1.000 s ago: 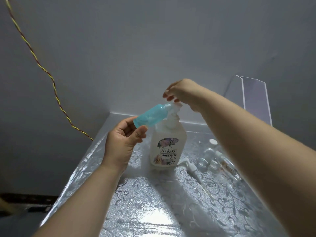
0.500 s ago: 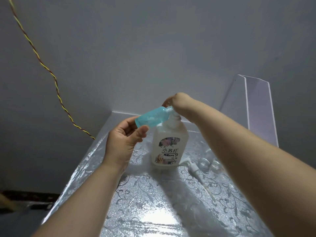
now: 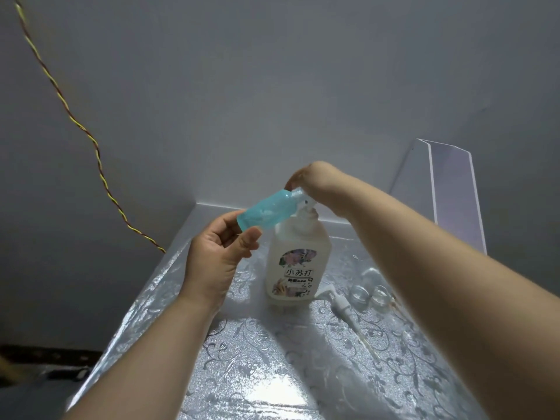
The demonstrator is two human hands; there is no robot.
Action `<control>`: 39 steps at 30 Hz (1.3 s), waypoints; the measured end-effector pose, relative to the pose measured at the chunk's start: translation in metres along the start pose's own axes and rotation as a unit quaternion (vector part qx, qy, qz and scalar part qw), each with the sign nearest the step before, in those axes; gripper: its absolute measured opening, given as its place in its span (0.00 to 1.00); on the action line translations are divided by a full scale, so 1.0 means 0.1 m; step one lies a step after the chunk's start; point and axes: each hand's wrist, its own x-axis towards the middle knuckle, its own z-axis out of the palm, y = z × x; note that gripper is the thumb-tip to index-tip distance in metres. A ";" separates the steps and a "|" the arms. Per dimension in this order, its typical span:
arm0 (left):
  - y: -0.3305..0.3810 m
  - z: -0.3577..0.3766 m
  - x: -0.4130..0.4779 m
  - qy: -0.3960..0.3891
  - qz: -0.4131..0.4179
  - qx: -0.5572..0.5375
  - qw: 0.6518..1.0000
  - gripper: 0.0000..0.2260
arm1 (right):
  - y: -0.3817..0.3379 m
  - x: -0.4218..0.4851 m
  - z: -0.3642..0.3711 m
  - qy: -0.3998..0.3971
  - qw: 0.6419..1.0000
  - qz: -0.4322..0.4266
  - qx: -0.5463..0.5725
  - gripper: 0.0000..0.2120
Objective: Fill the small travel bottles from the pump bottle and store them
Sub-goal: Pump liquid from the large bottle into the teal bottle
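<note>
A white pump bottle (image 3: pixel 298 259) with a floral label stands on the silver patterned table (image 3: pixel 242 374). My left hand (image 3: pixel 215 256) grips the base of a small blue travel bottle (image 3: pixel 266 212), tilted with its open neck against the pump's nozzle (image 3: pixel 306 204). My right hand (image 3: pixel 315 180) is bent over the pump head and presses down on it; most of its fingers are hidden behind the hand.
A loose white pump with a long tube (image 3: pixel 339 301) lies to the right of the pump bottle. Small clear containers (image 3: pixel 369 294) sit beside it, partly hidden by my right forearm. A clear acrylic stand (image 3: pixel 448 192) is at the back right. A twisted cable (image 3: pixel 75 122) hangs at left.
My right hand came down from just above the pump head and now presses on it. The blue bottle stays held at the nozzle.
</note>
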 end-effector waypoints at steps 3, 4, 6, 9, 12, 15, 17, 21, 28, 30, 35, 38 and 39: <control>-0.01 -0.01 0.01 0.003 0.003 -0.001 1.000 0.32 | 0.01 -0.01 0.05 -0.003 0.999 -0.007 0.041 0.18; -0.01 -0.01 0.02 0.003 0.001 -0.001 1.000 0.32 | 0.03 -0.02 0.07 -0.006 0.998 -0.001 0.068 0.16; -0.02 -0.01 0.02 0.005 -0.002 -0.002 1.000 0.32 | 0.06 -0.01 0.12 -0.009 0.994 0.011 0.106 0.15; -0.02 -0.02 0.01 0.005 -0.010 -0.002 1.000 0.30 | 0.08 -0.01 0.15 -0.011 0.992 0.017 0.126 0.16; -0.02 -0.02 0.00 0.004 -0.012 0.003 1.000 0.28 | 0.07 -0.02 0.14 -0.012 0.993 0.012 0.117 0.16; -0.01 -0.01 0.00 0.003 -0.006 0.000 1.000 0.31 | 0.07 -0.04 0.08 -0.008 0.994 0.004 0.110 0.15; -0.01 0.00 0.00 0.001 -0.003 -0.001 1.000 0.30 | 0.06 -0.05 -0.01 0.006 0.991 -0.004 0.133 0.15; 0.00 0.01 0.00 0.004 0.000 -0.002 1.000 0.32 | 0.02 -0.03 -0.07 0.014 0.993 -0.007 0.114 0.14; -0.01 0.01 0.00 0.002 -0.005 -0.001 1.000 0.31 | 0.00 -0.03 0.05 -0.026 0.996 0.039 0.078 0.19; -0.01 0.00 0.00 0.008 -0.008 0.000 1.000 0.32 | 0.01 -0.01 0.09 -0.023 0.995 0.038 0.095 0.18; -0.01 -0.01 0.00 0.010 -0.015 0.002 1.000 0.33 | 0.06 -0.02 0.14 -0.015 0.993 0.025 0.113 0.16; -0.01 -0.01 0.00 0.009 -0.013 0.000 1.000 0.33 | 0.04 -0.06 0.13 -0.005 0.992 0.028 0.126 0.16; -0.01 0.00 0.00 0.007 -0.012 -0.001 1.000 0.33 | 0.04 -0.07 0.12 -0.003 0.990 0.028 0.138 0.16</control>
